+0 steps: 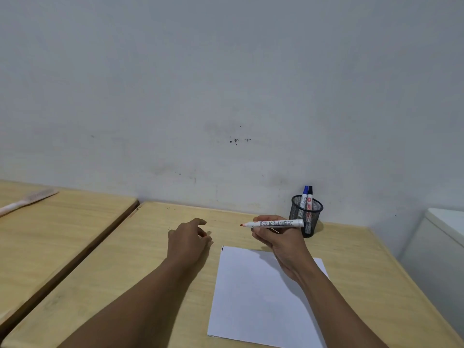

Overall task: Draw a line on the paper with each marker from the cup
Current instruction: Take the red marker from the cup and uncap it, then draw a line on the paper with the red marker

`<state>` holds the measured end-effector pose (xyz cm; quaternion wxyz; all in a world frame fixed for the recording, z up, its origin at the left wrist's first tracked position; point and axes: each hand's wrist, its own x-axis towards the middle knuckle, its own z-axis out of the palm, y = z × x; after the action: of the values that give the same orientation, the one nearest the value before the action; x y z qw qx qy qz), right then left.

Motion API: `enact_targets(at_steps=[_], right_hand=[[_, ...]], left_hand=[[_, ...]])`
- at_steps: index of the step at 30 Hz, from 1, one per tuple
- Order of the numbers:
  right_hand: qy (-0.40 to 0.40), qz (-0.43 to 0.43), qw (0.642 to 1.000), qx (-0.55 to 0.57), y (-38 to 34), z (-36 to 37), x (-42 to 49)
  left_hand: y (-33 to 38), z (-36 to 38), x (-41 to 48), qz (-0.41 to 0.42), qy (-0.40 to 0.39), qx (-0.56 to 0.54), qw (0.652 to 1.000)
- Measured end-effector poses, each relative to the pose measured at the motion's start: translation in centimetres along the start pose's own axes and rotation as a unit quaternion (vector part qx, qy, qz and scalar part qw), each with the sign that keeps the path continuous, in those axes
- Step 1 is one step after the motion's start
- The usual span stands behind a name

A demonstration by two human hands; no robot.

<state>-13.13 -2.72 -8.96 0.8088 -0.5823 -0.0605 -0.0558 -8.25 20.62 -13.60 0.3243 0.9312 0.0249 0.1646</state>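
Now the right hand (278,237), fingers clamped on an uncapped red-tipped board marker (273,224), must lower its tip to the blank paper (258,297), while the left hand (188,237) rests loosely curled, holding nothing visible.

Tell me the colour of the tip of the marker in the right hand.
Red, on the uncapped marker in the head view.

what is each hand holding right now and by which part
The right hand grips an uncapped marker around mid-barrel, tip pointing left. The left hand rests on the table; whether it holds anything cannot be told.
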Motion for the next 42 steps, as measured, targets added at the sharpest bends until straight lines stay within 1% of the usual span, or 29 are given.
enact_targets(at_steps=[4,5,8,9,11,14,17,21,24,27,32,42], right_hand=[[-0.003,0.003,1.0,-0.015,0.5,0.1,0.7],[-0.002,0.002,1.0,-0.024,0.7,0.1,0.8],[-0.016,-0.014,0.997,-0.073,1.5,0.0,1.2],[-0.014,-0.015,0.996,-0.088,1.9,0.1,1.3],[-0.002,-0.008,0.993,-0.115,2.7,0.6,1.6],[-0.012,0.006,0.988,-0.157,3.6,1.5,2.3],[-0.012,0.022,0.976,-0.218,4.7,2.2,3.4],[-0.009,0.035,0.966,-0.255,6.6,2.8,4.3],[0.001,0.021,0.949,-0.313,7.7,2.7,4.2],[0.0,0.005,0.939,-0.343,8.3,2.4,4.3],[-0.012,-0.015,0.928,-0.371,8.5,2.4,4.4],[-0.015,-0.018,0.92,-0.392,8.5,2.8,4.4]], left_hand=[[-0.7,0.2,-0.1,0.006,-0.01,0.002,1.0],[-0.9,0.2,-0.4,0.021,0.007,0.014,1.0],[-0.8,0.1,-2.4,0.073,0.097,0.03,0.992],[-0.5,-0.2,-3.2,0.083,0.094,0.033,0.992],[0.1,-0.5,-4.7,0.104,0.033,0.058,0.992],[0.4,-0.7,-5.5,0.132,-0.079,0.115,0.981],[0.4,-0.9,-5.3,0.142,-0.132,0.138,0.971],[0.2,-0.9,-5.2,0.153,-0.147,0.157,0.965],[-0.1,-0.7,-5.0,0.153,-0.151,0.153,0.964],[-0.3,-0.4,-4.8,0.15,-0.147,0.149,0.966],[-0.6,-0.2,-4.7,0.148,-0.148,0.131,0.969],[-0.6,-0.3,-4.7,0.148,-0.145,0.114,0.972]])
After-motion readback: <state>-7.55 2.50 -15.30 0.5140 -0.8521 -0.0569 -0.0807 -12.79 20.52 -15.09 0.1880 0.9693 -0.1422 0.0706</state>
